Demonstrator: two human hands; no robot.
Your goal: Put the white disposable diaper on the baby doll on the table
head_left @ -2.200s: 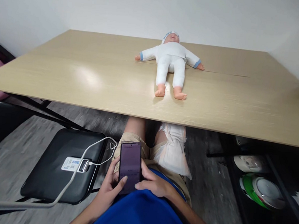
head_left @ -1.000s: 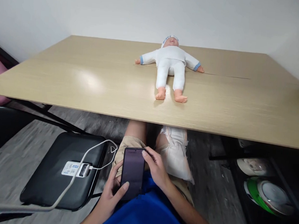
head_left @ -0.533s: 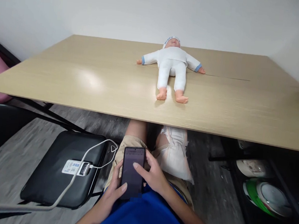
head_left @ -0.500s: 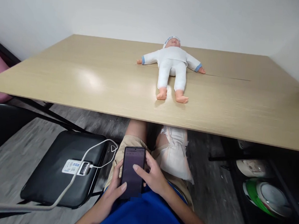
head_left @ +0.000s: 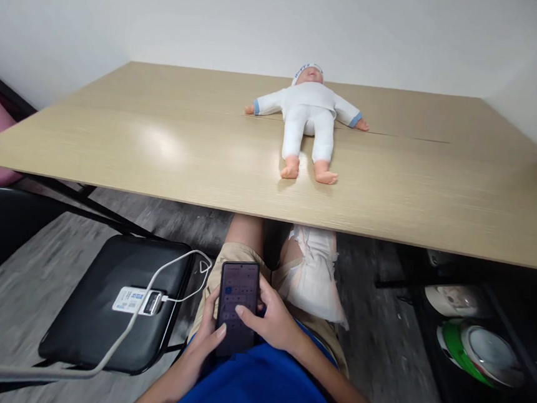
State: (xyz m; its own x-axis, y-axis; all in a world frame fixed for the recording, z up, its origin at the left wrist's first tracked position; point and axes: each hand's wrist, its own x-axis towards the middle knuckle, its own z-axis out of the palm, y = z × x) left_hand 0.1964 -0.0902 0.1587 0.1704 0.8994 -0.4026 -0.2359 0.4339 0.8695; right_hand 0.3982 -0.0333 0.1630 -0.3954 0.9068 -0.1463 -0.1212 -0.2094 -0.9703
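A person (head_left: 172,368) in a blue shirt (head_left: 251,394) and tan shorts (head_left: 232,255) is sitting at a light brown counter (head_left: 415,183). A dark phone (head_left: 234,283) is staying off the counter, low in front of the shirt and above the lap, and its top end is pointing toward the counter. Its screen is showing small marks, too tiny to read. The left hand (head_left: 204,340) is gripping the phone's left side, with fingers bending around the edge and the thumb lying by the lower screen. The right hand (head_left: 277,321) is holding the other side, its fingers curling partly behind the phone. The right thumb is reaching over the screen; it is hard to tell if it is pressing.

A white, frilly diaper (head_left: 313,280) is lying over the right leg (head_left: 289,253), near the right hand. Up on the counter, a baby doll (head_left: 311,102) is lying on its back, arms stretching wide, bare feet pointing at the person. It is wearing white clothes with blue cuffs.

On the left, a white cord (head_left: 132,324) is running across a black seat (head_left: 88,324) and plugging into a small white box (head_left: 129,300). On the right, a round green thing (head_left: 457,350) is sitting under the counter.
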